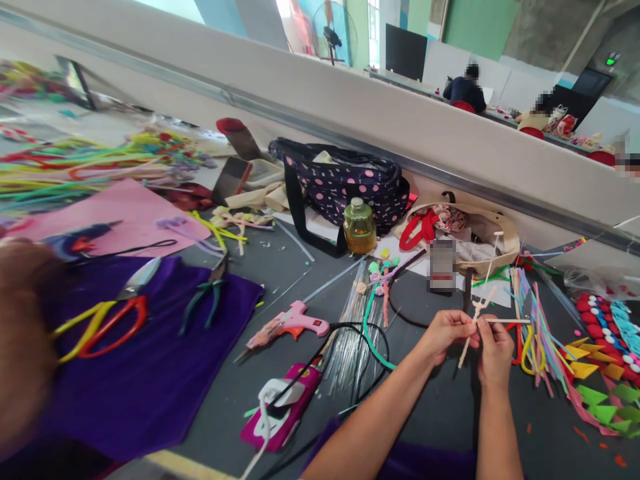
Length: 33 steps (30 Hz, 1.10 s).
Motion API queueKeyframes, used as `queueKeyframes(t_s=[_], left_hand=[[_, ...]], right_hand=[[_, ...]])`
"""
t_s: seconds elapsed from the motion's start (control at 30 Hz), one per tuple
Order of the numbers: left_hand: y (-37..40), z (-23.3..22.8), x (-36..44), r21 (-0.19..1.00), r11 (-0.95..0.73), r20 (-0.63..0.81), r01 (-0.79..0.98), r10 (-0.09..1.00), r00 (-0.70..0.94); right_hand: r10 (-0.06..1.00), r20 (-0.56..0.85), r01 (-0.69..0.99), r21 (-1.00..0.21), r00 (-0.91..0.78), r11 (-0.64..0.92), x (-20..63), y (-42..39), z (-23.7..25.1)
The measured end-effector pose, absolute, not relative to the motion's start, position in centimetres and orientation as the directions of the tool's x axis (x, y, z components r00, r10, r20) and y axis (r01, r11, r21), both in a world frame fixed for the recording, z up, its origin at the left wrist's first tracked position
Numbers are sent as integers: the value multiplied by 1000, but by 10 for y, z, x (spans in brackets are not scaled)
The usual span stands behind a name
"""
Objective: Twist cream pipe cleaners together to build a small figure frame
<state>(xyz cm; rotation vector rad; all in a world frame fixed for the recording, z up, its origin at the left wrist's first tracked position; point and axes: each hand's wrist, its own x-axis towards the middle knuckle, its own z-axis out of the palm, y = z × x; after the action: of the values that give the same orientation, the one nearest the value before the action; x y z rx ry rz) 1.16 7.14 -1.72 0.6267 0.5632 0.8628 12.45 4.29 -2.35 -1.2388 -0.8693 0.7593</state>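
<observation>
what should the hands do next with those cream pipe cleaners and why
Probably one more twist at the crossing. The left hand and right hand pinch cream pipe cleaners where they cross above the grey table, and the ends stick out loosely in several directions, so the joint looks unfinished. How tight it is cannot be told.

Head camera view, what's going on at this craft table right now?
A person's left hand and right hand pinch a pale pipe cleaner twisted into a small figure above the dark table. A pink glue gun lies to the left, beside pliers and scissors on purple cloth. Colourful pipe cleaners lie to the right, a polka-dot bag behind.
</observation>
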Motion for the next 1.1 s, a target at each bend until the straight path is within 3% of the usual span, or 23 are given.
queueKeyframes(t_s=[0.27,0.63,0.77,1.1], left_hand=[[70,-14,8,721,461,-132,-517,824,551],[72,-10,10,742,442,-172,-504,852,494],[72,-12,8,759,452,-193,-468,843,501],[80,-23,-9,590,703,-93,-398,549,831]], right_hand=[[883,118,-80,-982,455,172,123,42,-23],[872,114,-42,-987,475,152,123,42,-22],[894,61,-115,-985,444,125,123,42,-23],[881,-122,-349,-936,457,51,127,41,-25]])
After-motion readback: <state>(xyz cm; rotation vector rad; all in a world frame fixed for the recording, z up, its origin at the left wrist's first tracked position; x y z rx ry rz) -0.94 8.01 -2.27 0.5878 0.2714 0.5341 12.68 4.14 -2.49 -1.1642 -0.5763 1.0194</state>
